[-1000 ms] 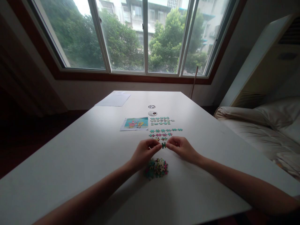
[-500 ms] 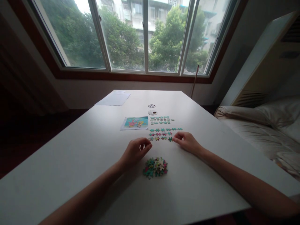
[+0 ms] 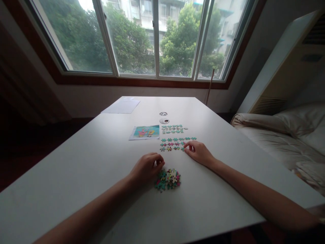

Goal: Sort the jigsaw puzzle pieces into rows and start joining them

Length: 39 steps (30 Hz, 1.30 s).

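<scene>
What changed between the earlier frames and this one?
The left hand let go of the green piece and moved left and back, beside the pile. The right hand brought that piece forward to the right end of the nearest row; its fingertips remain there. The pile and picture stayed put.

Left hand and right hand: we count two altogether.
Rows of puzzle pieces: we see six, in two groups of three.
Puzzle heap: one; its pieces overlap, so we cannot count them.
Picture card: one.
Round discs: two.
Window panes: four.
</scene>
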Motion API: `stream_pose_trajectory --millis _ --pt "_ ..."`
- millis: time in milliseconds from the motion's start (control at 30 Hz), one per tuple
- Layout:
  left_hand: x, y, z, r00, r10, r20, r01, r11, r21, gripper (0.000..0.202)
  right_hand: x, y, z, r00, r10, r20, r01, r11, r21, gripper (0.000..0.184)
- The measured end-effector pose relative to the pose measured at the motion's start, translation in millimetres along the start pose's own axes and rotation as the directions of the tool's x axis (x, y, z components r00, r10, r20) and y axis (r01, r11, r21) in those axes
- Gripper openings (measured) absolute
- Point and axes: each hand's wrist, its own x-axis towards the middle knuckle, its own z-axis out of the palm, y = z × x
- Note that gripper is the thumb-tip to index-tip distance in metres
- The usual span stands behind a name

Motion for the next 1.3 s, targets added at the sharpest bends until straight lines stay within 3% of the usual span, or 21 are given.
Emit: stream_pose_trajectory --millis 500,600,700,767,900,1067,1300 --pt "-1 0 -0.3 1.000 -0.004 0.001 0.004 0.999 -0.036 0.011 2 0 1 0.999 0.038 -0.029 -0.038 0.999 0.010 0.016" --pt "-1 -1 0.1 1.000 -0.004 -0.002 0.004 0.999 -0.041 0.011 -3 -12 -5 0.994 -0.098 0.051 0.095 0.993 0.064 0.016" --pt "-1 0 -0.1 1.000 -0.003 -0.001 0.003 0.999 -0.039 0.011 -13 -31 -11 0.924 -0.298 0.241 0.256 0.948 0.189 0.022" --pt "-1 0 -0.4 1.000 -0.003 0.001 0.003 0.999 -0.036 0.011 -20 -44 -13 0.892 -0.345 0.293 0.285 0.931 0.227 0.029" --pt "-1 0 -0.1 1.000 -0.005 -0.005 0.004 1.000 -0.029 0.010 -26 -59 -9 0.901 -0.315 0.298 0.259 0.942 0.213 0.030" --pt "-1 -2 1.5 1.000 0.007 -0.003 -0.007 1.000 -0.029 0.010 -26 -57 -3 0.899 -0.328 0.291 0.268 0.936 0.229 0.023" --pt "-1 -1 3.2 1.000 0.008 -0.012 -0.009 0.998 -0.059 0.009 -27 -54 -1 0.937 -0.313 0.156 0.257 0.919 0.300 0.012"
